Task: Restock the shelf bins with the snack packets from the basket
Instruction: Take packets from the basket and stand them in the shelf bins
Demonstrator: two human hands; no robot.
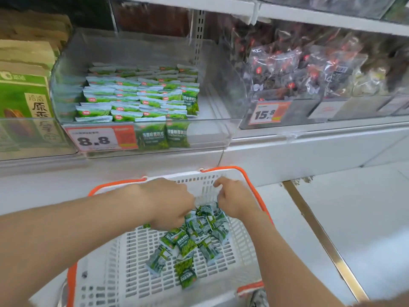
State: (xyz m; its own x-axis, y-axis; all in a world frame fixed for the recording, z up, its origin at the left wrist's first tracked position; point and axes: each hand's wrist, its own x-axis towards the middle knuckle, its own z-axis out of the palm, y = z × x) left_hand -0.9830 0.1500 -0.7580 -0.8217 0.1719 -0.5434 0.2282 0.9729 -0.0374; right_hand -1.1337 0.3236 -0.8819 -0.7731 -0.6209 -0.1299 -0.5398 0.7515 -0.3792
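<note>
The white basket (200, 185) w/ the orange rim sits low in the middle, so all spots are told from it.

Up & far left of the basket is a green box (24, 96). Right above the basket is a clear bin (217, 129) w/ rows of small green packs (141, 96) in its left & middle part. On the bin front, above the basket's left side, a price tag (95, 139) says 8.8. Two more packs stand just beside the tag, behind the clear wall.

The L hand (170, 202) is inside the basket, at the back left. Its fingers bend down into the pile. The tips are hidden, so can't tell if it has hold of any.

The snack packets (194, 238) lie in a loose heap on the basket's bottom, from the middle to the right. A few are spread toward the front.

The R hand (234, 200) is in the basket too, at the back right, near the L hand, w/ the top of the heap between them. Its fingers curl round packets at the top of the heap. Its thumb sticks up by the basket's back wall.

Up & right of the basket are dark bags (298, 69) piled up, w/ a 15.8 tag (265, 114) in front. Right of the basket a metal strip (321, 235) runs over the pale floor (365, 218).
</note>
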